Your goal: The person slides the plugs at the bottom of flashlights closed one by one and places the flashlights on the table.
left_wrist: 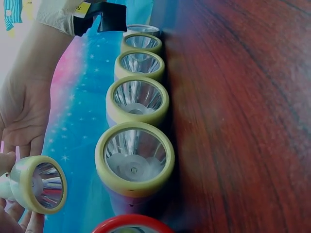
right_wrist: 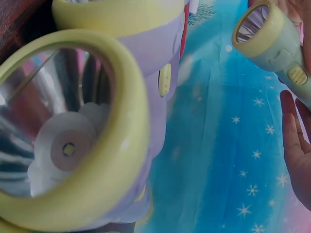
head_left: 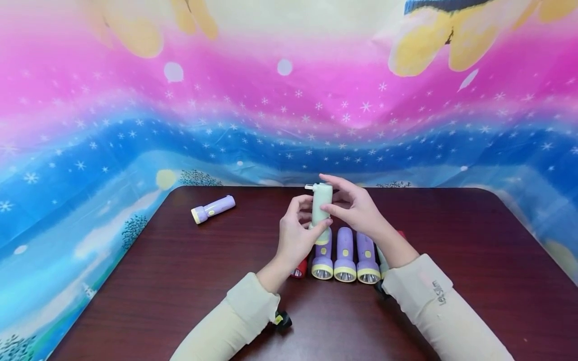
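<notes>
A pale green flashlight (head_left: 322, 205) with a yellow rim is held over the table, its lens end down in the head view. A small pronged plug (head_left: 309, 187) sticks out sideways at its top end. My left hand (head_left: 293, 233) grips the lower part between thumb and fingers. The right hand (head_left: 361, 205) holds the upper part from the other side, thumb on the body and index finger raised above the top. The left wrist view shows the held flashlight's reflector (left_wrist: 47, 185); the right wrist view shows its yellow switch (right_wrist: 297, 75).
Below the hands, a row of flashlights includes purple ones (head_left: 345, 255) with yellow rims and a red one (head_left: 299, 269) at the left. The right forearm partly hides the row's right end. Another purple flashlight (head_left: 213, 209) lies alone at the back left of the brown table (head_left: 180, 281).
</notes>
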A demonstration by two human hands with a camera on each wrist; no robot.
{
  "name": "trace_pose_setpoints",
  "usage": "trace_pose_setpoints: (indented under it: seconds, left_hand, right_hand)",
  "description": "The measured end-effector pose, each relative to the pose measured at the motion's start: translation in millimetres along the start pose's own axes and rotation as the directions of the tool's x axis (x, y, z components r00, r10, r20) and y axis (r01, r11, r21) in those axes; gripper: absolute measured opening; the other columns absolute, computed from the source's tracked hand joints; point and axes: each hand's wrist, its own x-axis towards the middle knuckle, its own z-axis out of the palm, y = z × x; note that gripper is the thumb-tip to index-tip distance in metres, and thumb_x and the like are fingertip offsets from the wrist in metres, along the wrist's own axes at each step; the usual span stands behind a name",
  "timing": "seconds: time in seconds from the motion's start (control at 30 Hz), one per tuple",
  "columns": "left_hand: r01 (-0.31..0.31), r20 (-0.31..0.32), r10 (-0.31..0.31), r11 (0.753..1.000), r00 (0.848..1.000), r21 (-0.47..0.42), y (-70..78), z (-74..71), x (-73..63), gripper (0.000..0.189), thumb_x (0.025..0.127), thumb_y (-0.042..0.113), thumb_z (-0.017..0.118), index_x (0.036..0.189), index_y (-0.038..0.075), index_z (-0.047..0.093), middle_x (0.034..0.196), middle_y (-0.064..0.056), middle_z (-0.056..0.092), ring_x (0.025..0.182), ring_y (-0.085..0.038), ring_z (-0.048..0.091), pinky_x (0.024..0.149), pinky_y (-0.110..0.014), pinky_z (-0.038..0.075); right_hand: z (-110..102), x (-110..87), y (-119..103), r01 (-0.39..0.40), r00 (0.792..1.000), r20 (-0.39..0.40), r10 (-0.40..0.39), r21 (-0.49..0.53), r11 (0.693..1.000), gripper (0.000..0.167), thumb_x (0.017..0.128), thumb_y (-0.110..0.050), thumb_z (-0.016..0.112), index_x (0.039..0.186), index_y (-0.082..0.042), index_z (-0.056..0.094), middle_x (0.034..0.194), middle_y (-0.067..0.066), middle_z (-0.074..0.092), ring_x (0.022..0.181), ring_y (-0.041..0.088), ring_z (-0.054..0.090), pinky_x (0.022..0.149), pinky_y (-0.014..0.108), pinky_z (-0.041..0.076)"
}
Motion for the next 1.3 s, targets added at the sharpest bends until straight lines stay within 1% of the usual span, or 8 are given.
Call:
trace_pose_setpoints:
  seconds: [0.17, 0.37, 0.53, 0.6, 0.77, 0.9, 1.1, 1.3]
  left_hand:
    - [-0.012, -0.013, 0.012, 1.0, 1.0, 0.0, 0.4, 0.8, 0.7, 0.055, 0.08, 0.015, 0.084, 0.125, 0.011, 0.053, 0.116, -0.008, 0.066, 0.088, -0.021, 0.069, 0.077, -0.03, 0.061]
    - [0.008, -0.009, -0.007, 1.0, 1.0, 0.019, 1.5, 1.7, -0.4, 0.054, 0.08, 0.016, 0.084, 0.125, 0.012, 0.053, 0.116, -0.005, 0.066, 0.085, -0.017, 0.068, 0.075, -0.026, 0.06]
    - [0.005, -0.015, -0.004, 1.0, 1.0, 0.028, 3.4, 4.7, -0.3, 0.053, 0.079, 0.014, 0.084, 0.123, 0.012, 0.054, 0.115, -0.005, 0.067, 0.082, -0.017, 0.069, 0.072, -0.029, 0.06]
    - [0.005, -0.017, -0.004, 0.999, 1.0, 0.033, 4.8, 5.7, 0.0, 0.053, 0.079, 0.014, 0.084, 0.122, 0.012, 0.055, 0.114, -0.004, 0.068, 0.081, -0.015, 0.069, 0.071, -0.028, 0.06]
    - [0.007, -0.021, -0.006, 0.999, 1.0, 0.035, 7.6, 5.4, -0.2, 0.052, 0.078, 0.014, 0.085, 0.121, 0.012, 0.057, 0.106, -0.007, 0.07, 0.077, -0.015, 0.068, 0.07, -0.026, 0.059]
    - [0.016, -0.011, -0.015, 0.999, 1.0, 0.031, 8.2, 4.8, -1.1, 0.05, 0.078, 0.015, 0.085, 0.121, 0.013, 0.058, 0.102, -0.008, 0.07, 0.075, -0.014, 0.068, 0.071, -0.027, 0.059]
    - [0.036, 0.001, -0.036, 0.999, 0.999, 0.023, 9.3, 4.9, -2.8, 0.049, 0.08, 0.018, 0.084, 0.122, 0.013, 0.059, 0.108, -0.006, 0.07, 0.079, -0.013, 0.067, 0.073, -0.031, 0.06]
    - [0.026, 0.001, -0.026, 0.999, 1.0, 0.027, 9.1, 5.4, -3.8, 0.049, 0.079, 0.017, 0.085, 0.12, 0.012, 0.06, 0.106, -0.008, 0.07, 0.077, -0.016, 0.067, 0.072, -0.031, 0.059]
  right_hand:
    - [0.9, 1.1, -1.8, 0.009, 1.0, 0.002, -0.009, -0.005, 1.0, 0.06, 0.091, -0.008, 0.071, 0.146, -0.016, 0.05, 0.128, 0.014, 0.061, 0.096, 0.023, 0.068, 0.079, 0.026, 0.059]
    - [0.2, 1.2, -0.7, 0.02, 1.0, 0.009, -0.02, -0.025, 0.999, 0.053, 0.09, -0.009, 0.072, 0.141, -0.013, 0.055, 0.117, 0.014, 0.066, 0.094, 0.023, 0.069, 0.075, 0.027, 0.058]
    - [-2.4, 1.6, 2.8, 0.028, 0.999, 0.035, -0.029, 0.043, 0.999, 0.051, 0.091, -0.005, 0.071, 0.139, -0.008, 0.054, 0.118, 0.017, 0.063, 0.094, 0.017, 0.068, 0.079, 0.026, 0.059]
    - [-3.9, 2.1, 3.5, 0.033, 0.998, 0.042, -0.036, 0.07, 0.997, 0.051, 0.09, -0.003, 0.07, 0.139, -0.005, 0.053, 0.118, 0.018, 0.063, 0.094, 0.014, 0.068, 0.081, 0.025, 0.059]
    - [-6.5, 3.1, 1.9, 0.04, 0.998, 0.052, -0.044, 0.081, 0.996, 0.049, 0.09, -0.001, 0.071, 0.136, -0.004, 0.055, 0.116, 0.019, 0.063, 0.093, 0.013, 0.068, 0.08, 0.025, 0.06]
    - [-8.1, 3.0, 1.8, 0.041, 0.997, 0.065, -0.046, 0.073, 0.996, 0.049, 0.089, -0.001, 0.071, 0.136, -0.002, 0.055, 0.116, 0.02, 0.063, 0.094, 0.012, 0.068, 0.081, 0.025, 0.059]
    - [-10.9, 3.0, 2.2, 0.052, 0.996, 0.073, -0.053, 0.016, 0.999, 0.047, 0.09, -0.004, 0.072, 0.134, -0.003, 0.057, 0.12, 0.018, 0.065, 0.098, 0.007, 0.069, 0.081, 0.026, 0.059]
    - [-12.9, 2.4, 1.4, 0.039, 0.995, 0.088, -0.038, -0.01, 0.999, 0.047, 0.089, -0.005, 0.072, 0.134, -0.004, 0.057, 0.119, 0.018, 0.066, 0.098, 0.007, 0.069, 0.081, 0.026, 0.059]
